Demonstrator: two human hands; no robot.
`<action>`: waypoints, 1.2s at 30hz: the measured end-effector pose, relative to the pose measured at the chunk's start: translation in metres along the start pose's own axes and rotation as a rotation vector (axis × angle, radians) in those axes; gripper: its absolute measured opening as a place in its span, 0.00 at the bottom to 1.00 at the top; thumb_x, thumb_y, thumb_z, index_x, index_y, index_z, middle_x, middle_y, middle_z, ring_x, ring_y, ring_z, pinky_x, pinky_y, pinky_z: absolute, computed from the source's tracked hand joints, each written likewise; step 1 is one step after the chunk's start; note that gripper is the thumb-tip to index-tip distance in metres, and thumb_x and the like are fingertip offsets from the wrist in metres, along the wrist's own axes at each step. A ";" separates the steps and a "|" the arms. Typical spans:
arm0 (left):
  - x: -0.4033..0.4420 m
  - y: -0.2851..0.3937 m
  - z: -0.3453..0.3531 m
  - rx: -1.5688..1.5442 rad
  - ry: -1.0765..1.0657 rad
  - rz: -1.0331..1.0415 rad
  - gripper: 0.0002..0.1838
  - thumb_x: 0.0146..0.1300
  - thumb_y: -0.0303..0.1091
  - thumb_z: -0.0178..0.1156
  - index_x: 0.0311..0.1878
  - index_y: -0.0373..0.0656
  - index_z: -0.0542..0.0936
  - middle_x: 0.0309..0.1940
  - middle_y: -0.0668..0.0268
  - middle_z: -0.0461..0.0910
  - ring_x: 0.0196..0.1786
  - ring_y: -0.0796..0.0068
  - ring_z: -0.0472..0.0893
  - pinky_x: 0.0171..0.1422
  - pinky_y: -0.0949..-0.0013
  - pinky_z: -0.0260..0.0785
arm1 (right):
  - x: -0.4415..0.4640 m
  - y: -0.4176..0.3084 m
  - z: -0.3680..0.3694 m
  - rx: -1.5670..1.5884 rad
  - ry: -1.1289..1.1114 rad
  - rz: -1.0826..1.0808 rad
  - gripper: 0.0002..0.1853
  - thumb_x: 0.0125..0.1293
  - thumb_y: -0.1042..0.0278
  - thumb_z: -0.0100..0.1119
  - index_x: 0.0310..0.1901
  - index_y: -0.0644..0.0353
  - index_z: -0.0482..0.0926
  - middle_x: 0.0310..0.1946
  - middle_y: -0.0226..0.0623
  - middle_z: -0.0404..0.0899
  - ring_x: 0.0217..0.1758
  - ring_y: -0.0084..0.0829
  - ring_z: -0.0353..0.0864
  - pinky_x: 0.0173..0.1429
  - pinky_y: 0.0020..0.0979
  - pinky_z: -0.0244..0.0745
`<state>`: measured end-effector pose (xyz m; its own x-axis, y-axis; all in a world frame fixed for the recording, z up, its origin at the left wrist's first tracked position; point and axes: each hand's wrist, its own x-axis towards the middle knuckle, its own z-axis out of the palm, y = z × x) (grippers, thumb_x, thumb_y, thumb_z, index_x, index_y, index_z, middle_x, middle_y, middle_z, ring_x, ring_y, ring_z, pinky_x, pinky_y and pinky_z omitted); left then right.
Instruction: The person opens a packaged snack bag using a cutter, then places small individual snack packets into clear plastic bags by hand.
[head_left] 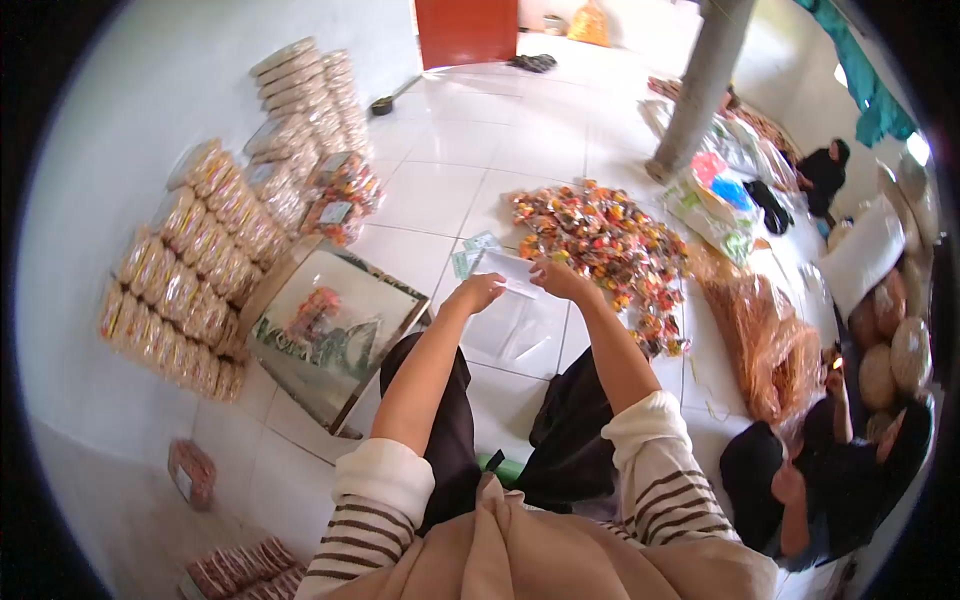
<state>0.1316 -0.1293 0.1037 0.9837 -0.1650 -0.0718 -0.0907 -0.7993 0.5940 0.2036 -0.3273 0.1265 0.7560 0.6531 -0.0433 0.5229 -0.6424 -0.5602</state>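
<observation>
Pinching left hand (482, 292): thumb and fingers closed on the left side of a white slip (507, 268).
Right hand (560, 280): pinching the slip's right side.
Slip position: above the tiled floor (435, 205), left of piled wrapped packets (600, 235).
Clear plastic (512, 328): below the hands; whether held, cannot tell.
Low counter (345, 272): at left, packet bundle (318, 310) inward from its edges.

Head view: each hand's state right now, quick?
Left hand: fingers closed, pinching a clear plastic bag.
Right hand: fingers closed, apparently pinching the same bag.
</observation>
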 end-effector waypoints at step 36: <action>0.215 0.069 0.370 -0.131 -0.132 0.154 0.33 0.45 0.33 0.62 0.57 0.46 0.62 0.51 0.55 0.64 0.54 0.57 0.66 0.54 0.59 0.64 | -0.099 0.310 0.119 0.373 0.832 1.004 0.28 0.51 0.74 0.56 0.55 0.52 0.60 0.35 0.46 0.72 0.39 0.40 0.73 0.44 0.35 0.67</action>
<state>0.2796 -0.4337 -0.1677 0.9300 -0.3605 -0.0715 -0.2090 -0.6787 0.7041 0.2441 -0.5439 -0.1413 0.8262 -0.5485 -0.1284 -0.4270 -0.4612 -0.7778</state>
